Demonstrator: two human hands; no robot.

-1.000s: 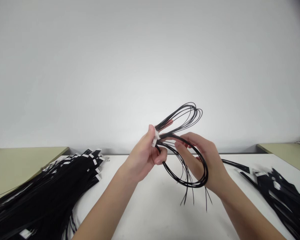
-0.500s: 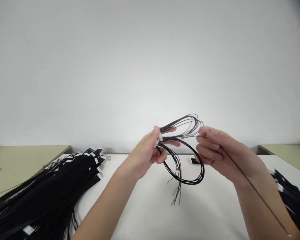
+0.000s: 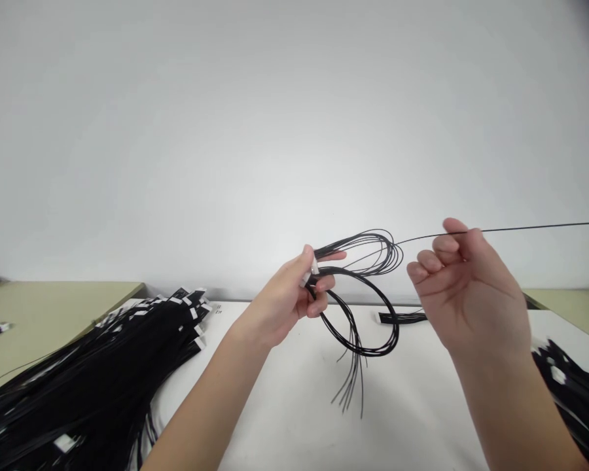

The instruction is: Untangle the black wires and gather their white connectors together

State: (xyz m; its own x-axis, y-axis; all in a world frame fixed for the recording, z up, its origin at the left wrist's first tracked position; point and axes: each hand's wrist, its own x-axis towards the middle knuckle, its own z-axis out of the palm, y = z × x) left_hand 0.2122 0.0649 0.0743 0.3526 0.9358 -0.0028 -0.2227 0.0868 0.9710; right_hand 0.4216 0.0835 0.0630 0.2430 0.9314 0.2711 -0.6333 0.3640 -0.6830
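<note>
My left hand (image 3: 294, 294) is closed around a coiled bundle of thin black cables (image 3: 380, 352), held in the air above the table. White connectors (image 3: 314, 265) show beside its thumb. The bundle forms an upper and a lower loop, and several loose cable ends (image 3: 348, 389) dangle beneath. To the right, my right hand (image 3: 466, 281), palm toward me, pinches a single black cable strand (image 3: 535, 227) between thumb and forefinger. That strand runs from the upper loop through the pinch and on to the right edge of the view.
A large pile of black cables with white connectors (image 3: 103, 366) lies on the left of the white table (image 3: 397, 418). Another pile (image 3: 569, 386) lies at the right. A small cable bundle (image 3: 402, 318) rests near the back edge, before a pale wall (image 3: 294, 131).
My right hand has moved right and upward and turned its palm toward me. The strand's free part, which hung down across the forearm, now points right. My left hand has barely moved.
</note>
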